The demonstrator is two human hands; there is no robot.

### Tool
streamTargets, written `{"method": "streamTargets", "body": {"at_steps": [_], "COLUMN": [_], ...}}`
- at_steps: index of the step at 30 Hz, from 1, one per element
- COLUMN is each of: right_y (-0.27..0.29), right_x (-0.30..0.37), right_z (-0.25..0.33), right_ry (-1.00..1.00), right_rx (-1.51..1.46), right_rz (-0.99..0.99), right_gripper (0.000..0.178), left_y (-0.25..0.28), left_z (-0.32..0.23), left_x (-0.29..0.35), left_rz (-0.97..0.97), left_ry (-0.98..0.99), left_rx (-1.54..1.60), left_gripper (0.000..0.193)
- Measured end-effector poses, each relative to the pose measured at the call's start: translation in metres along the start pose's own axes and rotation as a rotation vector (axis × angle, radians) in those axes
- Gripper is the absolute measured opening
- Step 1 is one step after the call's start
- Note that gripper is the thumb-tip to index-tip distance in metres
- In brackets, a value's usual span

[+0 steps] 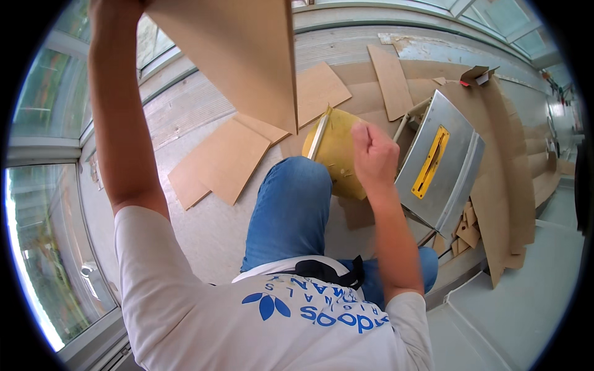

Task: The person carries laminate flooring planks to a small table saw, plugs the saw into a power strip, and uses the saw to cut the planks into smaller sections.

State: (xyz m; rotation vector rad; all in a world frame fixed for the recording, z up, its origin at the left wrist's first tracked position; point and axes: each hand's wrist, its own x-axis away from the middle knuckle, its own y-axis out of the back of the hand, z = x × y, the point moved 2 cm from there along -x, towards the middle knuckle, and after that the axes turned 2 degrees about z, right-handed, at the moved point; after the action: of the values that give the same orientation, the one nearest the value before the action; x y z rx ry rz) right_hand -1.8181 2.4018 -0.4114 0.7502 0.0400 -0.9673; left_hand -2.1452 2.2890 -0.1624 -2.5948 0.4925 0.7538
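Observation:
My left arm reaches up to the top edge, where my left hand (116,13) is partly cut off by the frame. It is at the side of a large thin wooden board (241,49) that stands up on edge, one corner pointing down toward the floor; its fingers are hidden. In front of my body my right hand (376,151) is closed in a fist, and whatever it holds, if anything, does not show. Just behind that fist is a scuffed yellow rounded thing (340,170) with a pale strip along its edge. Right of the fist stands a tilted table saw (458,148) with a yellow slotted insert.
Flat wooden panels (219,157) overlap on the floor at left, with another panel (390,80) farther back. Cardboard sheets (495,204) lie beyond the saw, and small wood offcuts (467,229) are heaped beside it. Glazed window frames (49,154) line the left.

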Motion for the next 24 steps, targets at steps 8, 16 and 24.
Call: {"method": "streamTargets", "body": {"at_steps": [8,16,24], "right_y": [0.036,0.057,0.148], "right_x": [0.057,0.045,0.086], "right_z": [-0.053,-0.062,-0.039], "right_ry": [-0.241,-0.184,0.093], "right_rx": [-0.107,-0.166,-0.042], "right_rz": [0.309,0.128,-0.099], "right_gripper": [0.026,0.058,0.059], "left_y": [0.091,0.235,0.168], "left_z": [-0.012,0.023,0.029], "left_x": [-0.073,-0.165,0.011], "left_rz": [-0.226,-0.195,-0.282], "left_ry": [0.115,0.272,0.134], "left_rx": [0.038,0.244,0.477], "left_gripper": [0.045,0.034,0.036]}}
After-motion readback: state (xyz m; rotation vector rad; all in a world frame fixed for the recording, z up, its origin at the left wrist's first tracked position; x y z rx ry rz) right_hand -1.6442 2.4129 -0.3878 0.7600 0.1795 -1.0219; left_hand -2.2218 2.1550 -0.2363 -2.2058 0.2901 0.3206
